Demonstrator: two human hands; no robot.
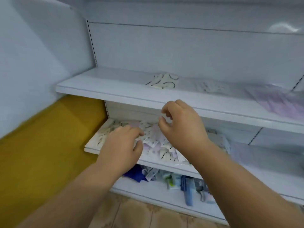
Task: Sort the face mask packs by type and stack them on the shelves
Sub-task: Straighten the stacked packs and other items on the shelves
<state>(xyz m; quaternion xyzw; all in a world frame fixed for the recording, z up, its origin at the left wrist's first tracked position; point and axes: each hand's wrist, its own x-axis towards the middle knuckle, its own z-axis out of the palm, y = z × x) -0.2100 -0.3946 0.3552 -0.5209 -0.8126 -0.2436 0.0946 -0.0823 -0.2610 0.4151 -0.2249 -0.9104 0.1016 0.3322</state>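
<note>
Nearest, at the bottom: tan tiled floor (136, 214), with 2 bare forearms reaching up and in from the lower corners.

Just above the floor, the lowest shelf (164, 199), carrying a jumble of small goods (185, 185): something dark blue at the left end, then blue, green and grey packets, too blurred to name.

Next up, the middle shelf (92, 146), holding a loose heap of face mask packs (158, 145) in clear wrap: white ones with black ear loops, pinkish-lilac ones among them, all mixed and overlapping. Left hand (121, 145) palm down on the left part of the heap, fingers bent and spread, fingertips touching the packs; whether any pack is actually pinched cannot be told. Right hand (182, 127) raised over the heap, just in front of the edge of the shelf above, fingers loosely curled toward the thumb with a gap between them, nothing visibly held.

To the left of the shelving, a mustard-yellow surface (41, 145) under a pale wall (32, 55).

Farther back, the upper shelf (115, 89), with 3 separate lots well apart: a small stack of white packs with black loops (162, 82) near the middle, a faint pale pack (212, 87) to its right, and a lilac stack (276, 99) at the right end, blurred.

Behind all, the white back panel (181, 51) with a slotted upright at its left.
</note>
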